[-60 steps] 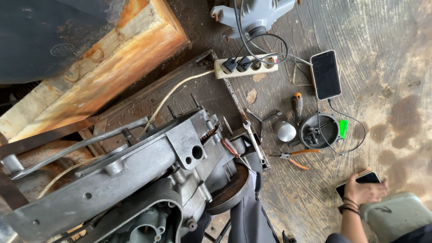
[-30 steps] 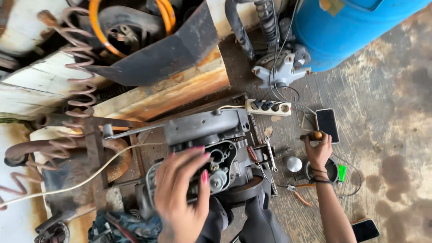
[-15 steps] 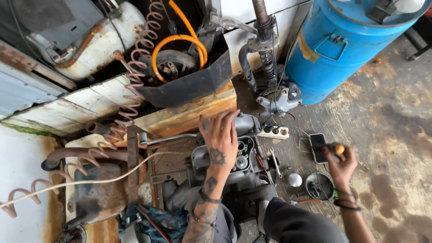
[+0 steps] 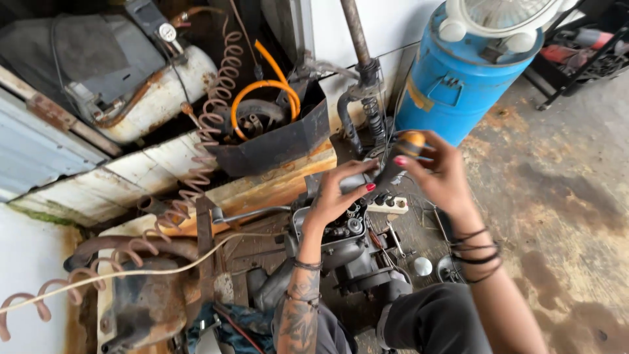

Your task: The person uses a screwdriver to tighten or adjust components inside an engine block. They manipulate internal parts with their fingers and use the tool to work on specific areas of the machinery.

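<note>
My right hand [image 4: 440,176] grips a screwdriver [image 4: 401,155] with an orange and black handle, held up above a grey metal engine block [image 4: 341,244]. My left hand [image 4: 341,190] reaches in from below, its fingers touching the lower end of the screwdriver and hovering just over the top of the engine. The screwdriver's tip is hidden between my hands. My knees show at the bottom edge, right under the engine.
A blue plastic drum [image 4: 461,77] stands at the upper right. A white power strip [image 4: 388,206] lies on the stained floor by the engine, with a small round bowl [image 4: 449,267] nearby. A coiled air hose [image 4: 196,164], orange hose [image 4: 265,88], rusty planks and an old compressor tank [image 4: 154,88] crowd the left.
My right hand has lifted the screwdriver from near the floor up to the engine's top. My left hand has risen to meet it. The view has tilted up.
</note>
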